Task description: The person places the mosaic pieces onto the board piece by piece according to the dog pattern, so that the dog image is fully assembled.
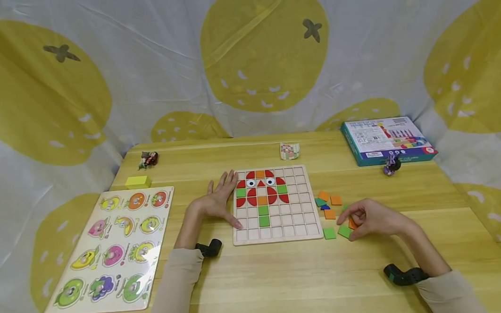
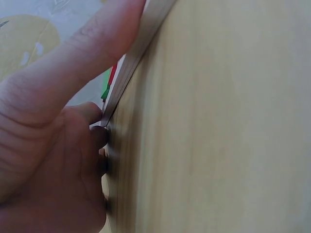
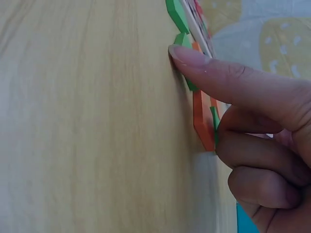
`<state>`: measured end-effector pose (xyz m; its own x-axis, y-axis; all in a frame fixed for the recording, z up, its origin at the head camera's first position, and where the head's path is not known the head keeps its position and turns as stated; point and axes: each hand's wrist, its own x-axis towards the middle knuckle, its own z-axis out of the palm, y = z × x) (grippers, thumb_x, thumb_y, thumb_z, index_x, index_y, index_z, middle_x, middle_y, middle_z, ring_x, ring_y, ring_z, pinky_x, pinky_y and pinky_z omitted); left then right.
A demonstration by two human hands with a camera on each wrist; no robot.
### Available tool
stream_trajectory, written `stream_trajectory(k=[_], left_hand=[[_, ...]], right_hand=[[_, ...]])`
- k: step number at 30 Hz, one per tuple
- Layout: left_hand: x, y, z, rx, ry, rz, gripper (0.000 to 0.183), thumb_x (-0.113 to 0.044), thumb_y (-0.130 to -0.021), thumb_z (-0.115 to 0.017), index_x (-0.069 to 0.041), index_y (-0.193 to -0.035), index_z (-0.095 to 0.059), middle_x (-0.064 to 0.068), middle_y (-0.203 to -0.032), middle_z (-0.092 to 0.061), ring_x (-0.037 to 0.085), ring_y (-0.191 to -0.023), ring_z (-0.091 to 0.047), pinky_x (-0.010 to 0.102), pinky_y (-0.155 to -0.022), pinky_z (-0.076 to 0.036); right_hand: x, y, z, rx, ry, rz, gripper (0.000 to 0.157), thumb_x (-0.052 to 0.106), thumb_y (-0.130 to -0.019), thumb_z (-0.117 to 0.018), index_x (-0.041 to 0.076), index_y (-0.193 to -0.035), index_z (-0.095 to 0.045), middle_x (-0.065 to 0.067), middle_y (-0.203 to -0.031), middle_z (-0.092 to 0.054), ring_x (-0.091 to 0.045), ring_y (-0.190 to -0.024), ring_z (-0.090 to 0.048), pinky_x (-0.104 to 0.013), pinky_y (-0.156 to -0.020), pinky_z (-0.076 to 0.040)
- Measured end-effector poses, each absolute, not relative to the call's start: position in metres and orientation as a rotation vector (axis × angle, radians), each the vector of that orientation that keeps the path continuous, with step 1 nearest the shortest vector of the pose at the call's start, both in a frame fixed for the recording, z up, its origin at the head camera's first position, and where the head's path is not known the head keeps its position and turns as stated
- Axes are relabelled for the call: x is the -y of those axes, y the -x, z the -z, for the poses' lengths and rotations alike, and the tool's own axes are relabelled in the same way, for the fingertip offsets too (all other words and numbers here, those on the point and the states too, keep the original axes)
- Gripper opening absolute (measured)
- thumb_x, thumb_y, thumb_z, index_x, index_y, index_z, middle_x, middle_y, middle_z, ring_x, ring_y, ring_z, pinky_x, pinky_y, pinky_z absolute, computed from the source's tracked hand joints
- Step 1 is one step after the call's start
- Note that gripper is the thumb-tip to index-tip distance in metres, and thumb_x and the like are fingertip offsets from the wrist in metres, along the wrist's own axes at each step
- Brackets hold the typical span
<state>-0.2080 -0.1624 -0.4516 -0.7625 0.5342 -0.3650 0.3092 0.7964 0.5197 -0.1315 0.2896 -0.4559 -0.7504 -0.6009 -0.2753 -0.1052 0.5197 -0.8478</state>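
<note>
A wooden grid board [image 1: 298, 220] lies mid-table, bearing red, green and orange tiles and two eye pieces in its left and middle columns. Along the board's left edge rests my left hand [image 1: 219, 200], fingers spread and thumb on the lower left corner. In the left wrist view the thumb [image 2: 82, 53] lies against the board's rim. To the right of the board, my right hand [image 1: 374, 218] pinches a green square tile [image 1: 344, 231] between thumb and index finger, low over the table. An orange tile [image 3: 203, 121] sits beside it, partly hidden by the hand.
Loose orange tiles [image 1: 329, 214], a green square [image 1: 329, 233] and a blue piece [image 1: 325, 207] lie right of the board. A fruit puzzle board [image 1: 123, 248] and yellow block [image 1: 138, 182] are at left. Behind stand a curved card [image 1: 290, 151], a box [image 1: 390, 142] and small figurines [image 1: 391, 164].
</note>
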Motion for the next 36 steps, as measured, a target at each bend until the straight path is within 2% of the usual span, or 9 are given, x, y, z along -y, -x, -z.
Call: stream_trajectory(k=[6, 12, 17, 21, 25, 30, 36], left_hand=[[0.163, 0.208, 0.453, -2.483, -0.624, -0.598, 0.149, -0.058, -0.054, -0.087, -0.015, -0.154, 0.015, 0.006, -0.161, 0.023, 0.026, -0.149, 0.024, 0.06, -0.117, 0.014], [0.163, 0.207, 0.452, -2.485, -0.627, -0.604, 0.149, -0.058, -0.054, -0.087, -0.014, -0.154, 0.014, 0.007, -0.162, 0.022, 0.027, -0.149, 0.024, 0.061, -0.116, 0.014], [0.163, 0.206, 0.452, -2.482, -0.62, -0.611, 0.149, -0.056, -0.054, -0.088, -0.014, -0.154, 0.015, 0.007, -0.162, 0.022, 0.027, -0.149, 0.024, 0.06, -0.116, 0.014], [0.163, 0.207, 0.453, -2.482, -0.626, -0.624, 0.149, -0.055, -0.055, -0.088, -0.015, -0.154, 0.015, 0.006, -0.162, 0.022, 0.026, -0.149, 0.024, 0.06, -0.117, 0.015], [0.162, 0.207, 0.454, -2.485, -0.629, -0.613, 0.149, -0.056, -0.055, -0.088, -0.015, -0.154, 0.015, 0.006, -0.162, 0.022, 0.026, -0.149, 0.024, 0.059, -0.117, 0.015], [0.161, 0.208, 0.456, -2.484, -0.64, -0.614, 0.149, -0.057, -0.054, -0.088, -0.014, -0.154, 0.015, 0.007, -0.162, 0.022, 0.027, -0.149, 0.023, 0.06, -0.116, 0.015], [0.164, 0.206, 0.455, -2.477, -0.621, -0.631, 0.149, -0.056, -0.055, -0.088, -0.016, -0.154, 0.016, 0.005, -0.162, 0.022, 0.026, -0.148, 0.025, 0.059, -0.116, 0.016]], right_hand=[[-0.287, 0.135, 0.455, -2.256, 0.598, 1.146, 0.029, 0.018, -0.075, -0.082, 0.006, -0.098, -0.069, 0.004, -0.063, -0.036, 0.0, -0.055, -0.033, -0.019, -0.047, -0.028], [-0.269, 0.139, 0.451, -2.354, 0.508, 1.171, 0.028, 0.027, -0.077, -0.081, 0.012, -0.098, -0.069, 0.003, -0.064, -0.038, -0.002, -0.056, -0.036, -0.02, -0.05, -0.03], [-0.205, 0.136, 0.449, -2.318, 0.505, 1.182, 0.028, 0.031, -0.075, -0.082, 0.018, -0.098, -0.071, 0.003, -0.062, -0.041, -0.006, -0.056, -0.039, -0.019, -0.05, -0.031], [-0.145, 0.131, 0.449, -2.36, 0.496, 1.178, 0.027, 0.032, -0.072, -0.085, 0.019, -0.093, -0.072, 0.004, -0.057, -0.04, -0.008, -0.052, -0.037, -0.019, -0.05, -0.028], [-0.107, 0.125, 0.451, -2.481, 0.495, 1.132, 0.028, 0.031, -0.067, -0.088, 0.018, -0.085, -0.072, 0.004, -0.054, -0.041, -0.01, -0.052, -0.038, -0.021, -0.05, -0.028], [-0.095, 0.122, 0.452, -2.597, 0.466, 1.071, 0.03, 0.034, -0.06, -0.092, 0.02, -0.079, -0.072, 0.004, -0.055, -0.047, -0.012, -0.054, -0.044, -0.023, -0.049, -0.03], [-0.098, 0.124, 0.454, -2.505, 0.488, 1.14, 0.022, 0.029, -0.065, -0.089, 0.022, -0.082, -0.077, 0.003, -0.053, -0.045, -0.011, -0.051, -0.04, -0.021, -0.048, -0.025]])
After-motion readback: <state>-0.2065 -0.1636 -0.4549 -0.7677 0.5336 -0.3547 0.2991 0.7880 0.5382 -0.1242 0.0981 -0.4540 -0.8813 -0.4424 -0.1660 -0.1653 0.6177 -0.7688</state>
